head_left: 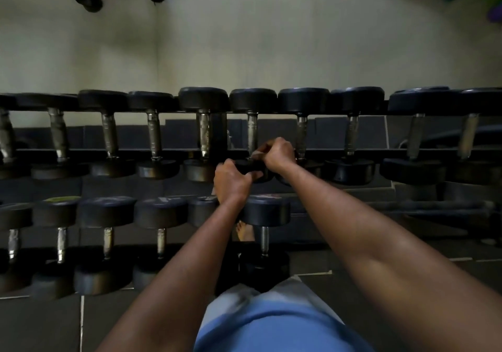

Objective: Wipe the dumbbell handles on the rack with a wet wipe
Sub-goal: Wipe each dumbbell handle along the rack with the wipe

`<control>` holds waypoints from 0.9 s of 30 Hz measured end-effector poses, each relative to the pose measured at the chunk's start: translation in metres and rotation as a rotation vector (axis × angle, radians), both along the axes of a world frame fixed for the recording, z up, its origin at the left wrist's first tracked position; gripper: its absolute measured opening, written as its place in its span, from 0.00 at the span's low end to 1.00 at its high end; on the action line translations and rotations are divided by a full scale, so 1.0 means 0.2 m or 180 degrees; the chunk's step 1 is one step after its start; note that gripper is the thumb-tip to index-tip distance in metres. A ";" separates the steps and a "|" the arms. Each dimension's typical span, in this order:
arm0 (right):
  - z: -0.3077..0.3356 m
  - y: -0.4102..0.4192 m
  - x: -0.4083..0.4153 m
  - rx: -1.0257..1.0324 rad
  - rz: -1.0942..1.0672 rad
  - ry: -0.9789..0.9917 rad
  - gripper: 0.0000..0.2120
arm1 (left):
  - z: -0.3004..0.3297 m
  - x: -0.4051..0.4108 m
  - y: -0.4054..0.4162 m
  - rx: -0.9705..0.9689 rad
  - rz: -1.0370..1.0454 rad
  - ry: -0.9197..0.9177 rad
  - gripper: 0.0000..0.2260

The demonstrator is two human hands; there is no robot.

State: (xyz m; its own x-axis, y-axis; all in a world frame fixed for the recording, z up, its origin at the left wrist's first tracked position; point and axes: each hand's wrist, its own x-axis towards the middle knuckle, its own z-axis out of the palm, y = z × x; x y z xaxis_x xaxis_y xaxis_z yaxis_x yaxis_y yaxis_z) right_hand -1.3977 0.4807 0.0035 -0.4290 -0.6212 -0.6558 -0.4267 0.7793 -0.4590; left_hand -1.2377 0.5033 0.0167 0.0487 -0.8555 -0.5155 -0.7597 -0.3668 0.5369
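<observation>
Top rack row, approx. mid: near head of one dumbbell (251, 168) is gripped by the left hand (233, 180), prob. to stop it rolling. Fingers of the right hand (278, 152) are curled round a pale wet wipe (255, 155) at the near end of its handle (252, 131), so the metal gets rubbed. Other handles sit left & right.

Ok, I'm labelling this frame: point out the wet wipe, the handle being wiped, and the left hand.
wet wipe (256, 155), head view, pale edge showing at the right hand's fingers.
dumbbell handle (252, 131), head view, bare metal shaft.
left hand (233, 182), head view, back of hand.
</observation>
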 end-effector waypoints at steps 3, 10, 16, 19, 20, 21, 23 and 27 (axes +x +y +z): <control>-0.01 -0.03 -0.02 0.0108 0.0128 -0.0001 0.06 | -0.01 0.01 0.00 0.0008 0.0024 -0.0010 0.29; -0.03 -0.01 0.00 0.0068 -0.0100 0.0203 0.14 | 0.01 0.01 -0.01 0.0030 0.0047 0.0078 0.29; 0.08 0.08 0.01 -0.0625 0.1288 0.0786 0.08 | 0.03 0.02 0.01 -0.0046 0.0079 0.0203 0.30; 0.09 0.05 0.01 -0.1039 0.2170 0.1218 0.11 | 0.03 0.02 0.02 -0.0102 0.0085 0.0280 0.29; 0.10 0.03 0.02 -0.1149 0.2421 0.1275 0.11 | 0.03 0.02 0.03 -0.0138 0.0103 0.0283 0.30; 0.10 0.01 0.02 -0.1197 0.2651 0.1301 0.12 | 0.04 0.03 0.04 -0.0187 0.0125 0.0269 0.30; 0.12 -0.05 0.02 -0.1129 0.3069 0.1386 0.12 | 0.03 0.02 0.09 -0.0311 0.0159 0.0219 0.31; 0.12 -0.17 0.04 -0.1055 0.3730 0.1636 0.10 | 0.03 0.01 0.15 -0.0371 0.0316 0.0138 0.33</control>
State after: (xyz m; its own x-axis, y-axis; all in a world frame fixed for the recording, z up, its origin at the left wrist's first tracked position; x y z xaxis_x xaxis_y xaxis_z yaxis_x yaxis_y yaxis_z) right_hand -1.3892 0.4459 0.0281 0.3160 -0.8907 -0.3268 -0.9482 -0.2851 -0.1398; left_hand -1.2364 0.5327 0.0237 0.1159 -0.9018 -0.4164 -0.6981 -0.3721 0.6116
